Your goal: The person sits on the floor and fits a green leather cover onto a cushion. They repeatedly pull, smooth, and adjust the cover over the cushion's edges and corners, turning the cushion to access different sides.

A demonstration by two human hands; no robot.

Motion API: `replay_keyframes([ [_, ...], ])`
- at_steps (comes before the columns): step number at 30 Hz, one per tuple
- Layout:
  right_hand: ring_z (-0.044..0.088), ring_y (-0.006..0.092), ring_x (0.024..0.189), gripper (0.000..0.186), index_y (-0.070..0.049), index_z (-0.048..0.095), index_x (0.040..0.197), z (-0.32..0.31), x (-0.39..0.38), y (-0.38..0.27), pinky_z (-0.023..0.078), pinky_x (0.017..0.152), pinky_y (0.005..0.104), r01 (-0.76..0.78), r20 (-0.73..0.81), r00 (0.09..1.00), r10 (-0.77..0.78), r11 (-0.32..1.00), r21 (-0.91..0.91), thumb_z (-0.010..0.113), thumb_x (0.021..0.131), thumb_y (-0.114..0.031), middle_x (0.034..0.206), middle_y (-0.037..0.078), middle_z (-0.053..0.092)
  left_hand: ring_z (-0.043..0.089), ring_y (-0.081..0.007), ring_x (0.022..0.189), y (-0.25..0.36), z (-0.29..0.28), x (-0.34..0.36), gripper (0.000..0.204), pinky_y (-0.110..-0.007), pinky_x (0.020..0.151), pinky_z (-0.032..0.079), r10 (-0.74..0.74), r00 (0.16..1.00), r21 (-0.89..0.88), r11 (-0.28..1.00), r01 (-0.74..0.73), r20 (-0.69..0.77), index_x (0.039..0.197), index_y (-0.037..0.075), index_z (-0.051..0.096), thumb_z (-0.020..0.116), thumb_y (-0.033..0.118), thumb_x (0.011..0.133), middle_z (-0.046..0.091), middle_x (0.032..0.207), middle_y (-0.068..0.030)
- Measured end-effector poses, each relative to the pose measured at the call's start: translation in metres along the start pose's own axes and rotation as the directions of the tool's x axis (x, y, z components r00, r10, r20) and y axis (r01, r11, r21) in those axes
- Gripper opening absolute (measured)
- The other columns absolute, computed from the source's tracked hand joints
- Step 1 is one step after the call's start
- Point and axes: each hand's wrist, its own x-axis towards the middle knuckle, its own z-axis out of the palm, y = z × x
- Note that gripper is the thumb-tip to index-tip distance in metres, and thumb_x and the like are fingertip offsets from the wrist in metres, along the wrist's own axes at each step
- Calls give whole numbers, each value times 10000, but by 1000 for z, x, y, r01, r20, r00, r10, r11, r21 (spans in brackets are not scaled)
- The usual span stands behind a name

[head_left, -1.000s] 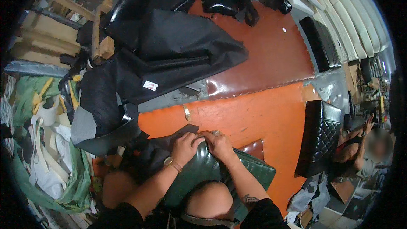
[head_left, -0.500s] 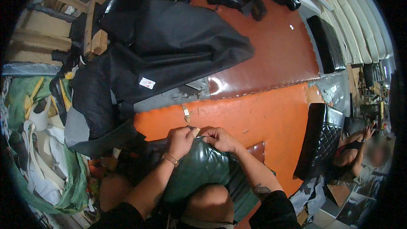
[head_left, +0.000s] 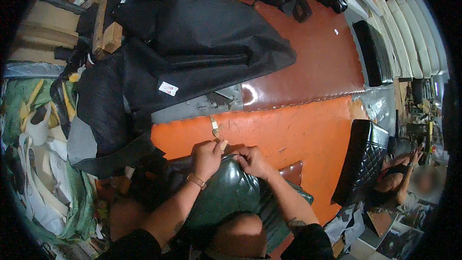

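Observation:
A glossy dark green padded vinyl piece (head_left: 219, 200) with seam lines lies across my lap, its top edge between my hands. My left hand (head_left: 208, 160), with a band at the wrist, is closed at that edge. A small pale tan bit (head_left: 224, 144) shows at its thumb; I cannot tell what it is. Just to the right, my right hand (head_left: 252, 161) pinches the same edge with curled fingers. Under and beyond both hands spreads an orange vinyl sheet (head_left: 288, 135). A brown vinyl corner (head_left: 292, 172) pokes out beside my right forearm.
Black fabric (head_left: 207, 43) with a white label lies beyond, partly over a brown vinyl sheet (head_left: 308, 62). A quilted black cushion (head_left: 363, 159) stands at right, near another person (head_left: 394, 178). White scraps fill a green sack (head_left: 84, 202) at left. A wooden frame (head_left: 101, 24) stands far left.
My left hand has shifted slightly, and the pale bit at its thumb shows more plainly. Both hands stay at the green vinyl's edge. The view has moved a little.

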Motion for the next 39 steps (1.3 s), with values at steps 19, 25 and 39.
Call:
replay_keyframes([
  [19,678,196,1038,359,-10,684,1220,-7,34,15,537,968,315,-495,368,868,334,655,571,704,863,19,1106,74,728,649,-415,630,-11,20,1,477,-489,634,498,-85,977,60,993,99,-197,700,-8,681,665,331,1036,661,682,-226],
  [25,698,214,1025,334,33,706,1188,1,41,8,561,930,339,-531,329,843,426,564,632,774,900,-122,1132,123,751,640,-418,600,-10,9,7,403,-486,626,492,-16,996,33,999,19,-86,739,-15,707,704,287,1005,651,690,-242],
  [39,701,209,701,408,12,761,864,22,62,14,563,700,390,-327,-128,938,323,945,-12,824,934,-385,813,136,769,685,-454,1016,27,-19,-40,288,-511,874,547,-42,949,84,994,71,-314,1135,32,698,637,301,1051,722,1100,-236],
])
